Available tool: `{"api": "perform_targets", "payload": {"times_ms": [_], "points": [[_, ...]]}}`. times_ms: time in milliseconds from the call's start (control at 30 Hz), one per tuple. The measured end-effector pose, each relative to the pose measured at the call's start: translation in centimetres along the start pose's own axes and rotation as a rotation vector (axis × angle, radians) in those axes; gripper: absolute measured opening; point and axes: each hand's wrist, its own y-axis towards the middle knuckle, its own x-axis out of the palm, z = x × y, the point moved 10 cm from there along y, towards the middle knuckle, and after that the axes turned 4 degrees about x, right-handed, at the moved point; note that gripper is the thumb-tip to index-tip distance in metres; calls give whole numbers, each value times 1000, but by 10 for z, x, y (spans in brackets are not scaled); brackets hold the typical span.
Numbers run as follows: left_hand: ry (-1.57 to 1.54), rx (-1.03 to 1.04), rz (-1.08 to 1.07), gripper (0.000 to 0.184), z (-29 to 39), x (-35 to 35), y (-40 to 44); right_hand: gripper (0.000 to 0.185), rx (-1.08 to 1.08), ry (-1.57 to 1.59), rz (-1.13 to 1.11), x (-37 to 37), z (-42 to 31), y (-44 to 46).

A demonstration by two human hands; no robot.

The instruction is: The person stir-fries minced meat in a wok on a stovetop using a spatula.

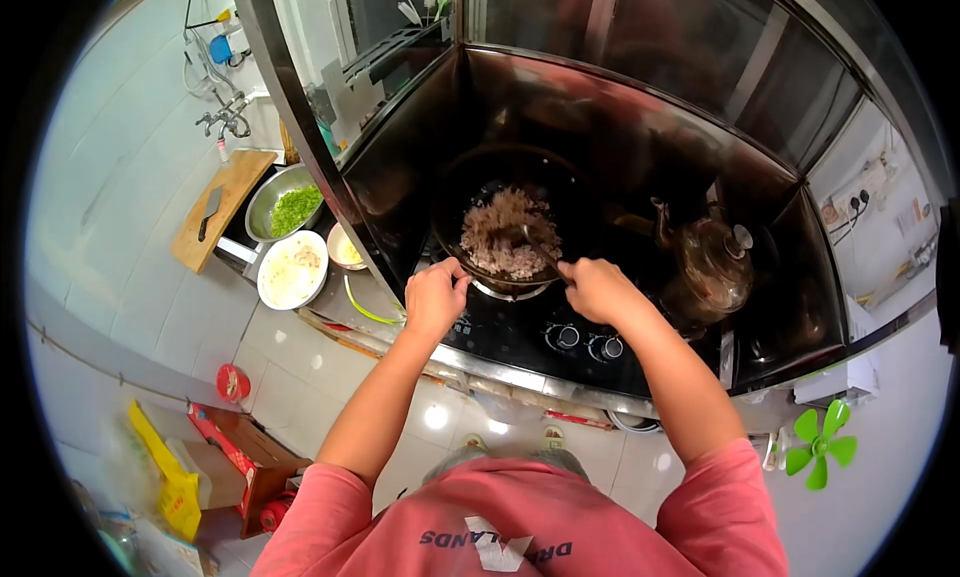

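Observation:
Minced meat (508,232), pale pink and brown, lies loose in a dark wok (560,182) on the stove. My right hand (598,289) is closed around the handle of a dark spatula (541,245), whose far end is in the meat. At the near left edge of the wok, my left hand (437,295) is closed, its fingers pinched on the rim. What exactly the left fingertips grip there is partly hidden.
A metal kettle (712,267) stands right of the wok, behind the stove knobs (585,342). On the left are a cutting board (222,207) with a knife (210,213), a bowl of chopped greens (292,209), a white bowl (292,270) and a smaller bowl (345,247). Metal panels surround the stove.

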Motion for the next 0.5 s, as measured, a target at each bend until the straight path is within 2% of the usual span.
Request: {"api": "perform_targets", "payload": {"times_ms": [67, 167, 267, 400, 500], "points": [[2, -16, -18, 13, -2, 0, 1, 34, 44, 126, 155, -13, 6, 10], [-20, -15, -18, 14, 0, -1, 0, 35, 71, 180, 205, -16, -2, 15], [-16, 73, 104, 16, 2, -6, 0, 37, 4, 106, 163, 9, -17, 26], [-16, 90, 112, 16, 1, -5, 0, 42, -32, -60, -9, 0, -13, -7], [-15, 73, 103, 16, -1, -4, -2, 33, -5, -82, 24, -12, 1, -9]]}}
